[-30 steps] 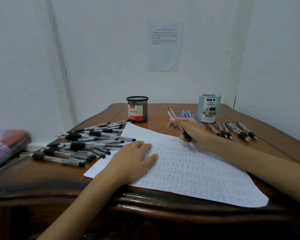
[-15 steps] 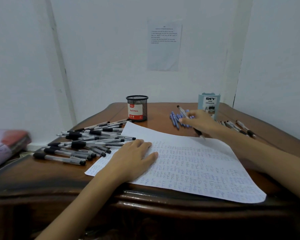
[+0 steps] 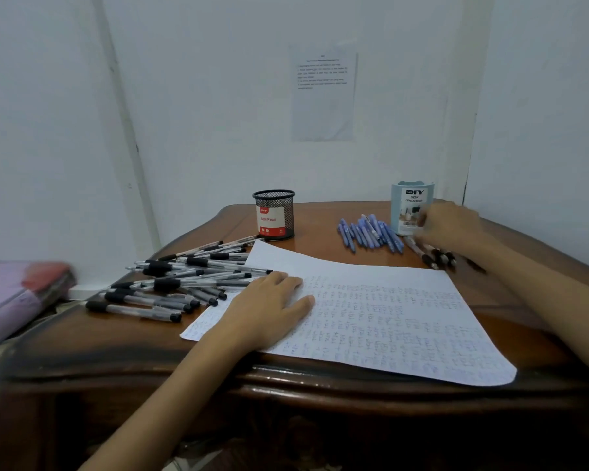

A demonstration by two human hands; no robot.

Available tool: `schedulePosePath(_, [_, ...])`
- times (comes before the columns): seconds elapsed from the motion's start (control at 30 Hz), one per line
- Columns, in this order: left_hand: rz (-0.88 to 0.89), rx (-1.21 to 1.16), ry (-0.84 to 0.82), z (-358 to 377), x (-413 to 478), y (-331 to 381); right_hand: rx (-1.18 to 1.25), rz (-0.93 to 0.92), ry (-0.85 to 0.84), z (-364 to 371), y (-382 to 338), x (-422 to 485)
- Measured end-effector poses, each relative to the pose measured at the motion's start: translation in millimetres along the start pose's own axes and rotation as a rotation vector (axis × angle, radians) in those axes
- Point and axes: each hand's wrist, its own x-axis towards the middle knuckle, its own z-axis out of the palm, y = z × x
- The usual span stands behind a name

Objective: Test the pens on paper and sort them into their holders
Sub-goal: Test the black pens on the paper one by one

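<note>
Watching the head feed from my end, the wooden table [image 3: 320, 229] takes up most of the view. The test paper [image 3: 388, 317] lies across its front right part, covered in rows of small blue scribbles, with its near corner hanging a bit over the edge. A printed notice [image 3: 323, 93] is stuck on the wall behind, and a blurry pink bundle [image 3: 14, 294] sits off to the left of the table.

Next down in size is the messy pile of clear pens [image 3: 170, 283] with black grips. It's on the table's left side, and a few of them overlap the paper's left edge.

The left hand [image 3: 269, 307] lies flat on the paper, fingers straight and together, gripping nothing and just pressing the sheet down. The right hand [image 3: 451, 227] is way out at the back right, just beside the pale blue organizer [image 3: 409, 205] and above a small bunch of black-grip pens [image 3: 436, 256]. It's motion-blurred, so I honestly can't tell how the fingers are set or whether they have hold of a pen.

The black mesh holder [image 3: 274, 215] stands upright at the back centre. A row of blue pens [image 3: 368, 234] lies between the two holders, close to the organizer.
</note>
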Motion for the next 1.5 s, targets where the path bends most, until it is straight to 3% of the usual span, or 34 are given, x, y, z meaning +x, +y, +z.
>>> schedulePosePath(0.1, [0.000, -0.003, 0.030, 0, -1, 1, 0.304, -0.134, 0.003, -18, -38, -4])
schedulePosePath(0.23, [0.038, -0.127, 0.172, -6, -3, 2, 0.486, -0.379, -0.053, -18, -107, -12])
schedulePosePath(0.37, [0.108, -0.197, 0.432, -20, -8, -10, 0.396, -0.589, -0.087, -5, -174, -16])
schedulePosePath(0.53, [0.148, -0.067, 0.084, -17, -20, -48, 0.290, -0.693, -0.084, 11, -228, -3])
schedulePosePath(0.6, [0.145, -0.083, 0.085, -12, -26, -51, 0.196, -0.723, -0.092, 20, -240, 3])
schedulePosePath(0.97, [0.135, -0.076, 0.162, -8, -25, -50, -0.042, -0.694, -0.039, 48, -259, 34])
schedulePosePath(1.27, [0.143, -0.082, 0.159, -8, -24, -50, 0.038, -0.616, -0.095, 54, -253, 45])
schedulePosePath(1.4, [0.144, -0.099, 0.159, -9, -25, -52, 0.236, -0.539, -0.058, 51, -244, 45])
schedulePosePath(1.5, [0.145, -0.099, 0.143, -10, -25, -51, 0.686, -0.455, -0.108, 33, -230, 45])
